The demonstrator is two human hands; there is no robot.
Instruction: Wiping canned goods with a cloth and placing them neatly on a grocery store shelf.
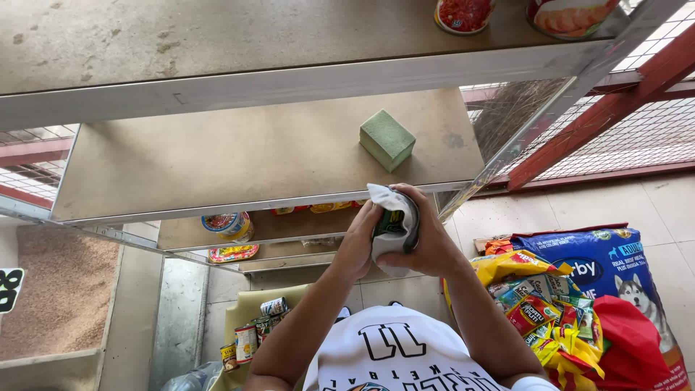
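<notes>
My right hand (432,242) grips a tin can (391,226) with a dark green label, held in front of the middle shelf's edge. My left hand (360,237) presses a white cloth (387,203) over the can's top and side. Both hands touch the can through or beside the cloth. A green sponge block (387,139) lies on the brown middle shelf (239,159), just beyond my hands.
Metal-framed shelves rise above and below. Two cans (463,14) stand on the top shelf (217,36), and cans (228,226) sit on a lower shelf. A box of cans (253,337) is on the floor. At right lie snack packets (543,311) and a blue pet-food bag (608,268).
</notes>
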